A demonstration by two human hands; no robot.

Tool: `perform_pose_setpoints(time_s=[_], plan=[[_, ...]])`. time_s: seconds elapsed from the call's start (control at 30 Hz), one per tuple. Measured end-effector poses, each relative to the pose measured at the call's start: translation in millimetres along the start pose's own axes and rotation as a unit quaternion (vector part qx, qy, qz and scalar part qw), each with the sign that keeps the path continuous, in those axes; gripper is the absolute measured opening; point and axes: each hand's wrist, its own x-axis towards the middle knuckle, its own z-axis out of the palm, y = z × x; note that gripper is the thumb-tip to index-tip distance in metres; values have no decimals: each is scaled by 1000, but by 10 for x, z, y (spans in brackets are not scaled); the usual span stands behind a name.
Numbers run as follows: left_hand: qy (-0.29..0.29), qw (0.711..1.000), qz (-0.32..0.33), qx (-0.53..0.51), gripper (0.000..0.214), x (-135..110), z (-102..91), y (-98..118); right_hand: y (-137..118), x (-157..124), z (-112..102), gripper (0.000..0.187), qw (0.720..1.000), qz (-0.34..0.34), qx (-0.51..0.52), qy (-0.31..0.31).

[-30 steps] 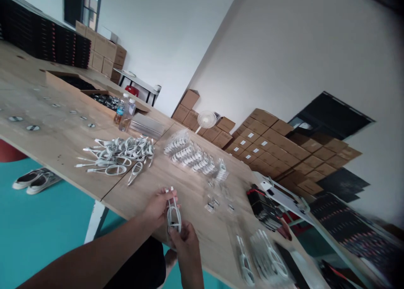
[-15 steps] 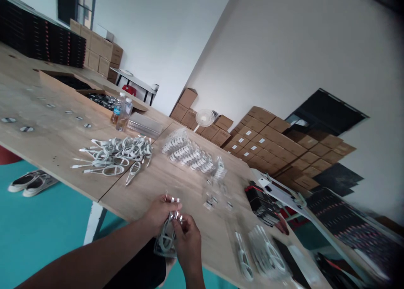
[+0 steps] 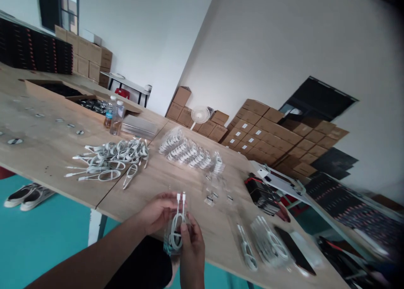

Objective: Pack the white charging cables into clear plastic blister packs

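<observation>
A coiled white charging cable (image 3: 177,228) sits in a clear plastic bag (image 3: 169,247) at the table's front edge, its two plugs pointing up and away from me. My left hand (image 3: 160,212) grips the bag's upper left side near the plugs. My right hand (image 3: 192,235) pinches the bag from the right, thumb lying over the coil. Beyond my left hand lies a pile of loose white cables (image 3: 110,158), with a single coiled cable (image 3: 130,174) beside it. Flat clear bags with small labels (image 3: 211,198) lie beyond my right hand.
Rows of bagged cables (image 3: 189,152) lie mid-table. At right are more bagged cables (image 3: 268,242), a dark flat object (image 3: 295,249) and a stack of black cases (image 3: 261,194). Two bottles (image 3: 116,118) stand by an open carton (image 3: 67,104). Cardboard boxes (image 3: 268,131) line the wall.
My hands have shifted slightly right, and the bagged cable now faces me with both plugs in plain sight. My left fingers have moved off the plugs to the bag's side. The camera view has shifted slightly.
</observation>
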Motion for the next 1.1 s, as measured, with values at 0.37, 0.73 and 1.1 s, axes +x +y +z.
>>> perform_pose_setpoints(time_s=[0.37,0.73,1.1], plan=[[40,998,52,-20,27,-17,-25,-42,-78,-122,32,70,976,-120,-171,63],[111,983,115,87,43,181,-244,-241,-57,15,-414,57,846,-263,-443,139],[111,782,231,568,28,228,-908,-257,-170,578,-2139,57,723,-50,-641,252]])
